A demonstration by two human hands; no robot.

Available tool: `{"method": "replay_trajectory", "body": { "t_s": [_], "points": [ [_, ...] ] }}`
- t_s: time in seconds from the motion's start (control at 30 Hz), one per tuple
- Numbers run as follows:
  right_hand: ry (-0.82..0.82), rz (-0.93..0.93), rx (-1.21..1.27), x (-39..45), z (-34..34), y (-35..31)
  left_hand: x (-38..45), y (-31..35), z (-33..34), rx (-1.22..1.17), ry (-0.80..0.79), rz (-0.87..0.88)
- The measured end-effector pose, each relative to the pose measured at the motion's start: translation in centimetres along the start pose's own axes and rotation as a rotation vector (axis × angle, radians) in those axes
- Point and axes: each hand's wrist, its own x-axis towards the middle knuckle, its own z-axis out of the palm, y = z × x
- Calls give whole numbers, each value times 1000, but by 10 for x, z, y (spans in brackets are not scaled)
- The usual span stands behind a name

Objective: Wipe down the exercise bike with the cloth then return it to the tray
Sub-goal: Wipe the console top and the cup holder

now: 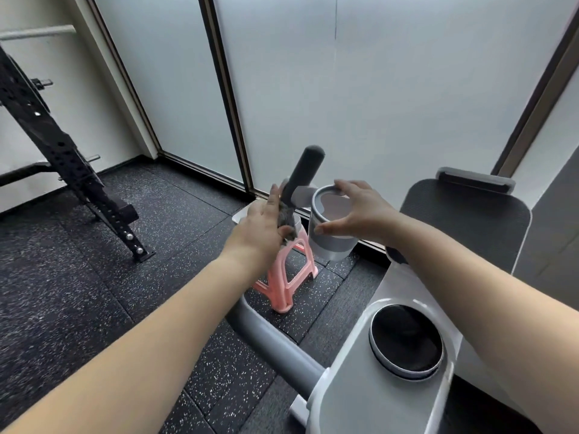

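I read this as the wiping step, mid-course: my left hand (261, 225) has the cloth (286, 222) pressed against the lower end of the bike's (360, 364) dark handle (302, 173), fingers fairly straight and the cloth pinned between palm and bar rather than balled in a fist. My right hand (357, 211) is spread wide over the rim of the grey cup holder (332, 242), thumb on the near wall and fingers across the far edge, steadying it but gripping nothing else. The tray (242, 216) shows only as a white corner behind my left hand, apparently sitting on the pink stool (289, 274) (most of it is hidden, so I can't swear to that). Next I'd run the cloth up the handle toward its rounded cap, keeping pressure on, then move to the holder and body; the seat (463, 233) looks untouched.
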Motion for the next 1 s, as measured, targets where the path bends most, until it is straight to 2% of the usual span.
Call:
{"method": "replay_trajectory", "body": {
  "t_s": [0.07, 0.23, 0.43, 0.57, 0.83, 1.0],
  "points": [
    [-1, -1, 3, -1, 0, -1, -7, 1, 0, 21, 13, -58],
    [0, 12, 14, 0, 1, -1, -32, -4, -7, 195, -23, -22],
    [14, 22, 8, 1, 3, -1, -66, -35, -9, 60, 43, -79],
    [47, 33, -8, -2, 6, -3, -106, -50, -9, -72, 27, 47],
    [102, 59, 87, -28, 5, -16, -157, -23, -8, -40, 68, 313],
    [139, 26, 36, -66, 6, -23, -170, 5, 1, -72, 51, 321]
  ]
}}
